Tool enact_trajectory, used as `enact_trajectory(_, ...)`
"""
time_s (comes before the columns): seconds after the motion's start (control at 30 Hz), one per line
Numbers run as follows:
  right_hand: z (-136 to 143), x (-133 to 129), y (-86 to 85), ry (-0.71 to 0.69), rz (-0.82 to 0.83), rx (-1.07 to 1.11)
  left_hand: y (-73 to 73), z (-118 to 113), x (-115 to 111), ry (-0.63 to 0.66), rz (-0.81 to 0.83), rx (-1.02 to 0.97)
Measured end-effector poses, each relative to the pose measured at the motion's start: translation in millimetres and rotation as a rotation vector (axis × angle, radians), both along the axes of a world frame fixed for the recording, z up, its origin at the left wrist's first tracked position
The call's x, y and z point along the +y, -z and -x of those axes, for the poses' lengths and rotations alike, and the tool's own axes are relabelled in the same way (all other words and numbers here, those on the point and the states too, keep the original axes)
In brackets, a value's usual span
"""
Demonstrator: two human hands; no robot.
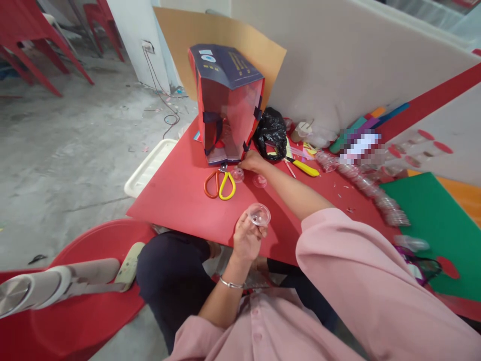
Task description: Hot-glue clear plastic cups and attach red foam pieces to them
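My left hand (pixel 248 235) is closed around a small clear plastic dome lid (pixel 259 215), held just above the table's front edge. My right hand (pixel 251 161) reaches forward to the open mouth of a dark blue and red paper bag (pixel 230 70) lying on its side. Its fingers are curled together, and whatever they hold is hidden. Close to that hand, two more clear plastic lids, a nearer-left one (pixel 237 175) and a right one (pixel 259 181), lie on the red table. Scissors (pixel 220 184) with one orange and one yellow handle lie left of them.
A black plastic bag (pixel 271 133) and a yellow-handled cutter (pixel 306 168) lie right of the paper bag. Stacked clear plastic cups (pixel 370 193) run along the right, beside a green board (pixel 432 225). A red tub (pixel 105 240) stands at the lower left.
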State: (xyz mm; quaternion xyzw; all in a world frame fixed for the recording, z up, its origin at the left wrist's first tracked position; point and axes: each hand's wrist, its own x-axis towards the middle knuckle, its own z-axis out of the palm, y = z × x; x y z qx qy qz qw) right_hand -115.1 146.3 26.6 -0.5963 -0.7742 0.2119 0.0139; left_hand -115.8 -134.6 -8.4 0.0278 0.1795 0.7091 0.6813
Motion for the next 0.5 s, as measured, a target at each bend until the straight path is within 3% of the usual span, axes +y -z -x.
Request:
enact_trajectory(0.27, 14, -18, -14.1, 0.124, -0.057, -0.012, 2.9, 0, -1, -0.009, 0.0, -0.034)
enact_trajectory(0.5, 10, -15, -6.1, 0.12, 0.015, 0.137, 4.5, 0, -2, -0.039, 0.023, -0.03)
